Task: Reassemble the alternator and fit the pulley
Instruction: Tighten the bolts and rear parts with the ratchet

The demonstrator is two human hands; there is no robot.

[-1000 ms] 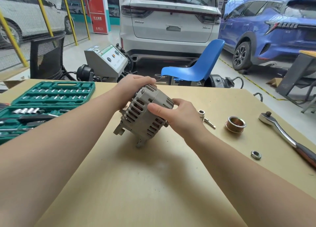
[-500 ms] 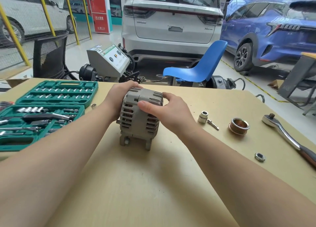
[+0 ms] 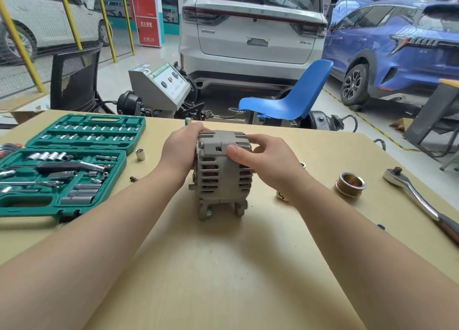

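The grey alternator [image 3: 219, 178] stands on its mounting lugs in the middle of the wooden table [image 3: 223, 267]. My left hand [image 3: 182, 148] holds its left end face. My right hand [image 3: 267, 163] grips its right side, thumb laid over the top of the housing. The ribbed pulley [image 3: 350, 183] lies on the table to the right, apart from the alternator. A small nut [image 3: 381, 227] sits near my right forearm. A socket [image 3: 282, 195] shows partly behind my right wrist.
An open green socket set [image 3: 67, 165] fills the left side of the table, with a loose socket [image 3: 140, 154] and a small bit [image 3: 133, 179] beside it. A ratchet wrench [image 3: 419, 200] lies at the right edge. Chairs, a test machine and parked cars stand beyond the table.
The alternator went from tilted in my hands to standing on its lugs on the table. Both hands stayed on it.
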